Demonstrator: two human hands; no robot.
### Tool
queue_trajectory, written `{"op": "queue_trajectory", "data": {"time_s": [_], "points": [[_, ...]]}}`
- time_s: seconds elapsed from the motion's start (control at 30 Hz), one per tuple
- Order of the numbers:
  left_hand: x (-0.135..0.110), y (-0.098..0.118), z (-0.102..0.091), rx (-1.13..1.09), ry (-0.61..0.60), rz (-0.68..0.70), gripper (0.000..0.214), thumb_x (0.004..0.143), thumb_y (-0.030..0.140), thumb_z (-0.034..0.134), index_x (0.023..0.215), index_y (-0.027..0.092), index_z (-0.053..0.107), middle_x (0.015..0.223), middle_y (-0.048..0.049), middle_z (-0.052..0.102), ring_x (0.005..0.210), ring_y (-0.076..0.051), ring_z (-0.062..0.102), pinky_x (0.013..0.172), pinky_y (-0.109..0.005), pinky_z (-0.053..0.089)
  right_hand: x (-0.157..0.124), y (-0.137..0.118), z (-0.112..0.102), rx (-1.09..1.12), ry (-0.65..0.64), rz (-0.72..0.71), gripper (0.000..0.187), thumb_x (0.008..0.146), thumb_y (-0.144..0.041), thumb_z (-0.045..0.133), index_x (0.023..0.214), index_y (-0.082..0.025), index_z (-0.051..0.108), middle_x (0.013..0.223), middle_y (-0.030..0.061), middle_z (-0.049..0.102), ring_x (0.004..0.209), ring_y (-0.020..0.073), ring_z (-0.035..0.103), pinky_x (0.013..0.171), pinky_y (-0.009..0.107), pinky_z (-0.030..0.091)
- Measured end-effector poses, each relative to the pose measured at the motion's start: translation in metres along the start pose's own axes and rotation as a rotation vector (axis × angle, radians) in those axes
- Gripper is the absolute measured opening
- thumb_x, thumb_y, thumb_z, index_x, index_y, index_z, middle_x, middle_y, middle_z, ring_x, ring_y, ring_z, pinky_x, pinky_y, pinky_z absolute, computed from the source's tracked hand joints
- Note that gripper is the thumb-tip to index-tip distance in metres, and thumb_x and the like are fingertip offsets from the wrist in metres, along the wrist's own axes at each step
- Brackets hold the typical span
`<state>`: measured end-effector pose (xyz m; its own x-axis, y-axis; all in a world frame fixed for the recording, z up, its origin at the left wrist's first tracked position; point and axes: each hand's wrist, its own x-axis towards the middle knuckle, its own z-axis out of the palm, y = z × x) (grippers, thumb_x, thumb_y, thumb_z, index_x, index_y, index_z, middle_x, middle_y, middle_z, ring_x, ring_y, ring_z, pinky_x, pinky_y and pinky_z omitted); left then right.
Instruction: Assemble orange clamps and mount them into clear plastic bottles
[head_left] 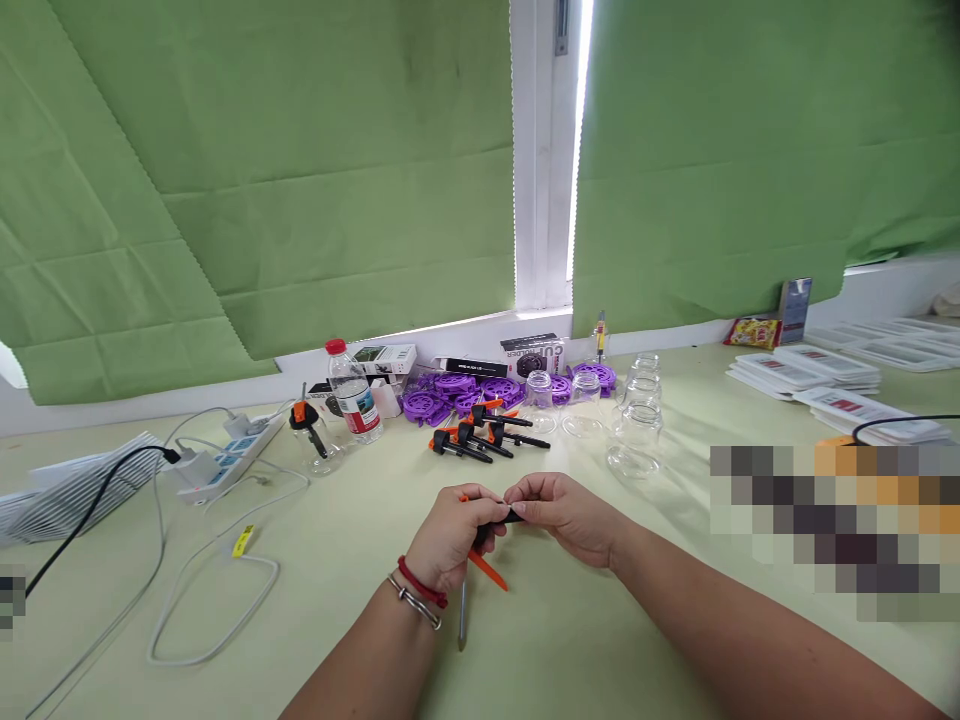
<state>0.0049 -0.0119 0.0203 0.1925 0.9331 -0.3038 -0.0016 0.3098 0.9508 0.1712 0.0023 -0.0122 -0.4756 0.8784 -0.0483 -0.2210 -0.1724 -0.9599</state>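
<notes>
My left hand [452, 535] and my right hand [566, 515] meet over the pale green table [360, 620], both closed on one small black and orange clamp [491, 568]. An orange lever sticks out below my left hand, and a thin grey metal rod [463, 610] hangs down from it toward me. The right fingers pinch the clamp's black end. A red cord and a metal bangle ring my left wrist. Farther back lies a row of several similar black and orange clamps [480, 438].
Purple plastic discs [457, 392], clear glass jars [634, 425], a water bottle [354, 395] and small boxes stand along the window sill. A power strip [225, 455] with white cables lies at left. Stacks of white packets [825, 385] sit at right. Green curtains hang behind.
</notes>
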Motion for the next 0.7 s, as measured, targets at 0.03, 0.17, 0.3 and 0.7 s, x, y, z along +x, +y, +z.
{"op": "queue_trajectory", "data": {"time_s": [0.03,0.17,0.3,0.7], "points": [[0.0,0.0,0.0,-0.003,-0.002,0.002,0.013,0.059,0.02,0.066,0.062,0.013,0.055,0.046,0.0001,0.055,0.038,-0.007,0.043,0.041,-0.019,0.028,0.0,0.0,0.0,-0.003,-0.007,0.005,0.025,0.064,-0.032,0.075,0.079,-0.014,0.066,0.076,0.003,0.065,0.076,0.0162,0.057,0.079,0.033,0.039],[-0.002,0.001,0.0,-0.008,-0.001,0.017,0.013,0.059,0.02,0.067,0.063,0.013,0.056,0.047,0.0001,0.055,0.039,-0.007,0.044,0.041,-0.019,0.029,-0.001,-0.003,0.0,-0.035,-0.01,-0.014,0.025,0.064,-0.032,0.075,0.079,-0.014,0.066,0.074,0.0027,0.064,0.075,0.0159,0.057,0.078,0.033,0.041],[-0.007,0.004,0.001,-0.026,-0.002,0.1,0.013,0.061,0.02,0.068,0.066,0.012,0.058,0.05,-0.0005,0.056,0.043,-0.007,0.046,0.042,-0.019,0.032,-0.005,-0.011,0.007,-0.149,0.007,-0.153,0.019,0.073,-0.033,0.067,0.079,-0.016,0.064,0.077,0.0025,0.063,0.076,0.016,0.057,0.078,0.033,0.043],[-0.018,0.001,-0.002,0.093,0.018,0.465,0.008,0.065,0.021,0.068,0.069,0.015,0.065,0.058,0.0023,0.055,0.051,-0.007,0.045,0.049,-0.02,0.04,-0.027,-0.027,0.025,-0.765,0.178,-0.795,0.011,0.084,-0.018,0.05,0.089,-0.021,0.058,0.092,0.0081,0.06,0.088,0.019,0.056,0.077,0.033,0.049]]}}
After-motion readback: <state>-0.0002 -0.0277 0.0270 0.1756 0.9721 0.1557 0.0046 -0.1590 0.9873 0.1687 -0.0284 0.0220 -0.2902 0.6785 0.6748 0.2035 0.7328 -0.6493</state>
